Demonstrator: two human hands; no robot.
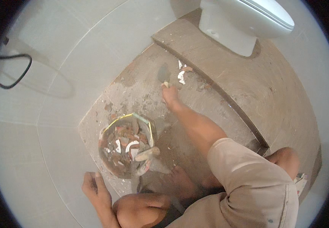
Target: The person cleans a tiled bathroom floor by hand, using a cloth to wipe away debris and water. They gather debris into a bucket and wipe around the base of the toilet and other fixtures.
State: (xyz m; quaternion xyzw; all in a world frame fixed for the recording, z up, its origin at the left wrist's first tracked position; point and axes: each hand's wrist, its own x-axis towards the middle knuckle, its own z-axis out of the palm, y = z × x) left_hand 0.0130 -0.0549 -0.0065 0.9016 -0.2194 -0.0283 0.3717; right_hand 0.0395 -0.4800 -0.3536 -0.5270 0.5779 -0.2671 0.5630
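My right hand (170, 95) reaches forward over the dusty floor, closed round the short pale handle of a trowel (164, 73). Its grey blade lies low, at or just above the floor. To the right of the blade are broken white and reddish tile pieces (182, 77). A round bucket (105, 159) with a yellowish rim stands nearer me, holding several shards and rubble (124, 137). A thick pale handle (148, 154) rests across its right rim; the tool's other end is unclear. My left hand (97, 190) hangs beside the bucket, fingers loosely curled and apart, with nothing visible in it.
A raised step edge (225, 95) runs diagonally on the right, and a white toilet (231, 28) stands on it. Pale tiled walls (58, 95) rise at the left. A black hose loop (29, 64) hangs there. Crumbs and dust lie across the floor (134, 81).
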